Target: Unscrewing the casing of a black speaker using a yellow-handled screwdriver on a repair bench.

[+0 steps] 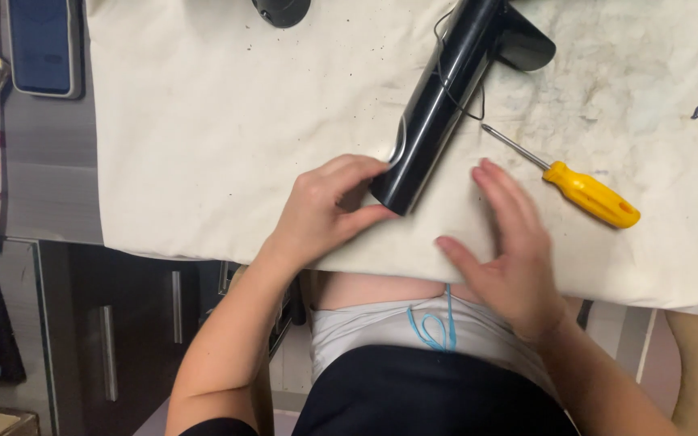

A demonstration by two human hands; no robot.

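Cloth (228, 121), cream and stained with dark specks and grey smudges, covers most of the desk (50, 169), apparently as a work surface to protect the top and to keep small parts from rolling off. On it lies a glossy black tube-shaped housing (438, 105), set at a slant from the upper right down toward the person, with a wider black flared part at its far end and a thin dark wire looped across its middle. Its near end points at the body, which puts that end within easy reach of both hands. The left hand (325, 210) is partly curled, thumb and fingers touching the housing's near end as if to steady it; the grip looks loose, not clenched. The right hand (506, 250) is open and spread, fingers nearly straight, palm down just above or on the cloth beside the housing, holding nothing; I cannot tell whether it presses the cloth. A yellow-handled screwdriver (579, 190) lies just beyond the right fingertips, close but untouched, its shaft pointing toward the housing. At the far left, off the cloth, a dark phone (39, 44) rests on the bare desk, clear of the work. A round black object (282, 10) sits at the top edge, mostly cut off.
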